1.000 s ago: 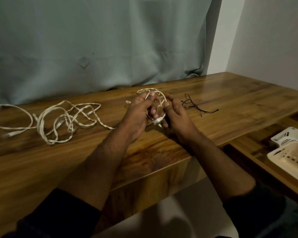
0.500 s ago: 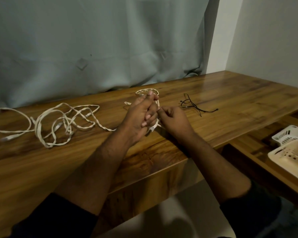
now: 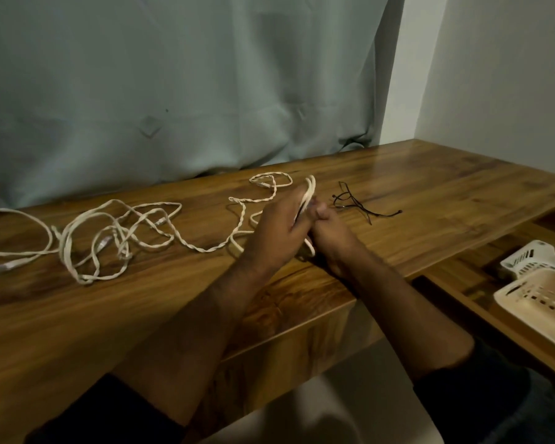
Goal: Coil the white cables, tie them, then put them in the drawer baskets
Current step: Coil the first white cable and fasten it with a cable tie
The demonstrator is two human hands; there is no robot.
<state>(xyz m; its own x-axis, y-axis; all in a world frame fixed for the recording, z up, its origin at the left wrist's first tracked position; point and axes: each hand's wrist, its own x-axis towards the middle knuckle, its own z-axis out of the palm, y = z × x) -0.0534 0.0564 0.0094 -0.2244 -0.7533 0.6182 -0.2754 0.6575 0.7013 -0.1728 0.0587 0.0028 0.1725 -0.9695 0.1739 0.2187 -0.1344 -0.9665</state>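
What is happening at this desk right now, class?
A person is coiling a twisted white cable at a wooden desk. The left hand holds the wound loops upright while the right hand grips the same bundle from the other side. Part of that cable trails loose on the desk, and another white cable lies tangled further left. Thin black ties wait just beyond the hands. Two baskets sit in the open drawer on the right.

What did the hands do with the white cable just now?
The left hand and right hand closed together on the coil, now squeezed narrow and upright. A twisted length now trails left. The loose cable pile, black ties and baskets stayed put.
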